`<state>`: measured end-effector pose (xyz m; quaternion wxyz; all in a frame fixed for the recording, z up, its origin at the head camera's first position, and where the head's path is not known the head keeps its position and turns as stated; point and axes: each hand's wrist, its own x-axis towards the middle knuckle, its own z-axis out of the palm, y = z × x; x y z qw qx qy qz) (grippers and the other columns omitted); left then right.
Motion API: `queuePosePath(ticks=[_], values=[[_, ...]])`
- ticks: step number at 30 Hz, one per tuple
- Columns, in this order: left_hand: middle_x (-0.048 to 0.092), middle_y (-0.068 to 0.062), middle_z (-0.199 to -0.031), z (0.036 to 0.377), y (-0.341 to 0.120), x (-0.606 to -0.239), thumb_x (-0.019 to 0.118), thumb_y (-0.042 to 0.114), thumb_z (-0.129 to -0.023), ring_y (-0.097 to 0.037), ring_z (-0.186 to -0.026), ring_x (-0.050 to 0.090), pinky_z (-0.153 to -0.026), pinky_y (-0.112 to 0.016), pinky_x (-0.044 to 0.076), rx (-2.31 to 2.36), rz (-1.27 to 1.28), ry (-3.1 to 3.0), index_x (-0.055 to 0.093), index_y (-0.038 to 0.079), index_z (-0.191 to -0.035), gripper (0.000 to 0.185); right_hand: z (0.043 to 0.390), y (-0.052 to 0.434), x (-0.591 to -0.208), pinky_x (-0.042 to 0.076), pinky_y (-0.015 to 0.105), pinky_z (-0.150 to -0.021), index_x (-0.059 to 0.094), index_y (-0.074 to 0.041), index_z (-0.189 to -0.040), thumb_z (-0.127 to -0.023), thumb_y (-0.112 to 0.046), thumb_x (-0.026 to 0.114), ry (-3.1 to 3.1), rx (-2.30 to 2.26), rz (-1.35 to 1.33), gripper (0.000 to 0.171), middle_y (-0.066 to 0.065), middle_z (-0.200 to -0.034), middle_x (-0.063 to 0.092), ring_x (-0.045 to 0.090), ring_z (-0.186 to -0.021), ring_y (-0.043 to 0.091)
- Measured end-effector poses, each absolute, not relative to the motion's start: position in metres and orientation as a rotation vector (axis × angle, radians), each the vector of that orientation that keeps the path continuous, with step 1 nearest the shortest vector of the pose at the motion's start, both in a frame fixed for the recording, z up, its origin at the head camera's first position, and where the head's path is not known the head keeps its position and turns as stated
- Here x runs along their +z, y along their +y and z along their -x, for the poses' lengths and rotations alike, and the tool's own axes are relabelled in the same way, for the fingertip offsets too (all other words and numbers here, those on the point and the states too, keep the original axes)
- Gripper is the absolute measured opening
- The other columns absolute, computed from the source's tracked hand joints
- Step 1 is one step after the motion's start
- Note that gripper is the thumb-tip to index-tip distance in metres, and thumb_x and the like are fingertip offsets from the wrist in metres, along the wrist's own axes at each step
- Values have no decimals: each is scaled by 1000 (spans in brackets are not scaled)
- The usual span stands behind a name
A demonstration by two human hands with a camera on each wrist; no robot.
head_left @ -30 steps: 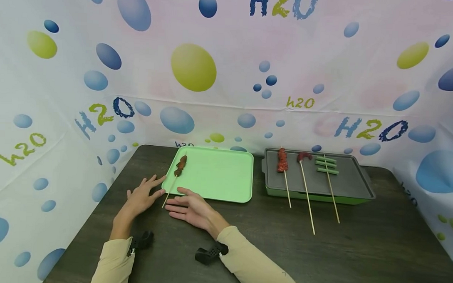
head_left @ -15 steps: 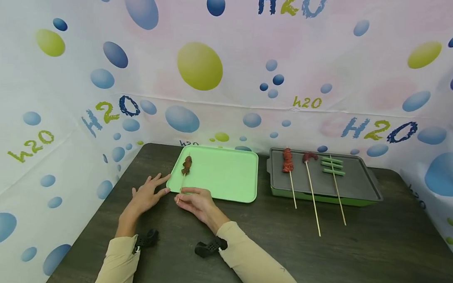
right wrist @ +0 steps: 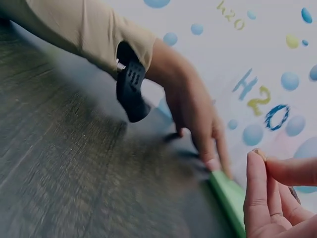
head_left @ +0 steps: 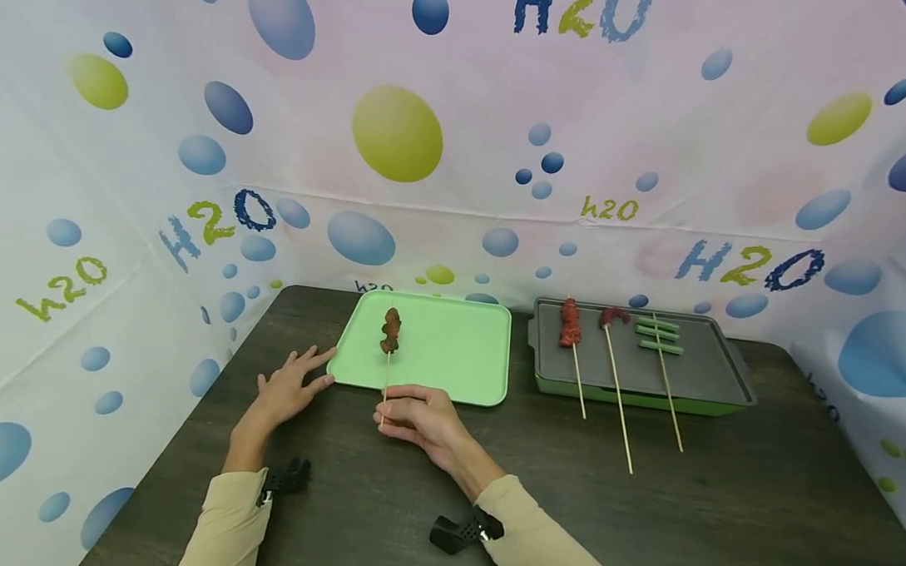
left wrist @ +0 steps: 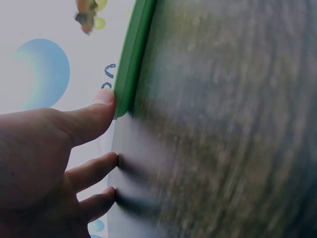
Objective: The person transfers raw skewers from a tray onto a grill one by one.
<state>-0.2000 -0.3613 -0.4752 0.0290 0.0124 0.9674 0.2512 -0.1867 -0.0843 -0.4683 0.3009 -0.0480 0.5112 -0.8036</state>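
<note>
From the head view, your right hand (head_left: 418, 417) pinches the lower end of a skewer (head_left: 387, 366) between thumb and curled fingers, just in front of the near edge of the green tray (head_left: 458, 350); the stick rises from your fingertips and leans away from you over the tray, with the brown meat (head_left: 390, 330) at its far end, above the tray's left part; your left hand (head_left: 288, 387) lies flat on the table (head_left: 715, 509), fingers straight and spread, its fingertips touching the tray's near left corner; to the right, apart from the tray, stands a dark griddle (head_left: 708, 363) with three skewers (head_left: 618, 380) on it, two with red meat and one with green pieces, their sticks running out over its front edge onto the table.

From the left wrist view, your left hand (left wrist: 44, 163) is open; the thumb tip presses against the rim of the tray (left wrist: 132, 59) at its corner, the other fingers (left wrist: 91, 171) rest extended on the table (left wrist: 228, 139); the meat (left wrist: 86, 15) shows small and blurred at the top, well away from these fingers.

From the right wrist view, your right hand's fingers (right wrist: 257, 198) are curled with the thumb (right wrist: 292, 171) closed against the forefinger tip; the stick itself cannot be made out between them; beyond, your left hand (right wrist: 195, 119) rests with fingertips at the tray's edge (right wrist: 228, 196).
</note>
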Motion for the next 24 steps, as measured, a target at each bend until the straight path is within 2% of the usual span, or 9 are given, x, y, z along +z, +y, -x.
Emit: queuePosePath(ticks=[3, 9, 17, 24], values=[[24, -30, -163, 200, -362, -474, 58, 33, -106, -60, -148, 12, -99, -90, 0, 788, -55, 2980, 39, 11, -159, 61, 183, -68, -459, 60, 33, -85, 55, 12, -136, -94, 5, 68, 1359, -2127, 190, 44, 25, -113, 72, 75, -94, 22], [23, -30, -163, 202, -360, -471, 58, 33, -106, -60, -148, 10, -99, -90, -2, 809, -78, 2963, 38, 11, -159, 61, 175, -36, -439, 61, 31, -80, 51, 14, -137, -94, 6, 67, 1354, -2142, 223, 47, 8, -96, 74, 75, -88, 19], [22, -31, -163, 201, -361, -472, 58, 38, -106, -61, -148, 10, -98, -90, -2, 791, -73, 2957, 38, 12, -160, 63, 168, 13, -424, 61, 31, -79, 53, 13, -135, -93, 4, 69, 1456, -2132, 251, 45, 11, -100, 74, 75, -90, 21], [22, -32, -163, 198, -363, -471, 57, 36, -106, -62, -147, 9, -98, -90, -3, 809, -68, 2950, 38, 11, -160, 63, 162, 55, -420, 61, 33, -81, 55, 12, -131, -94, 1, 70, 1533, -2129, 306, 41, 10, -101, 74, 75, -93, 22]])
